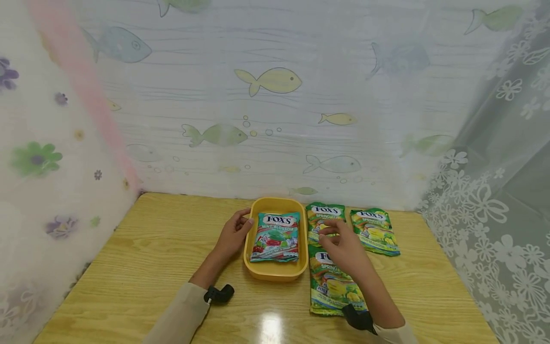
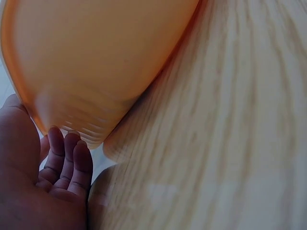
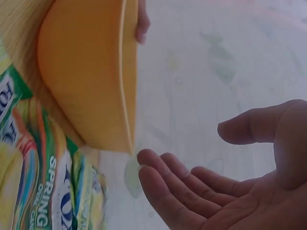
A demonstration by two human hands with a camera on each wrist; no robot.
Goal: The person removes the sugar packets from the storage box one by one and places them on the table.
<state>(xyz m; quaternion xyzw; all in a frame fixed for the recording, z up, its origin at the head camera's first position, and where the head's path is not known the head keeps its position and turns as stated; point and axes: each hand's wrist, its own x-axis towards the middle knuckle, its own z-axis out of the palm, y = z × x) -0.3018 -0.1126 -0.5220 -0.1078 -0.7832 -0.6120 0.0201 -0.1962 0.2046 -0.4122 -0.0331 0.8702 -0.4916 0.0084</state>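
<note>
Hovering, loosely curved — right hand point(image 1: 345, 249) over green packets point(image 1: 334, 287)

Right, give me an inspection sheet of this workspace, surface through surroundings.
Surface: wood-grain table, with a bright glare patch.
Job's things: yellow tray holding one Mint Blossom pack; three green Fox's packs on the table to its right.
Clutter: nothing seen.
Hands: left hand grips the tray's left rim; right hand holds nothing, fingers relaxed.
Cables: nothing seen.
Surroundings: fish-print sheet behind, flower-print sheet at left, white-flowered sheet at right.
</note>
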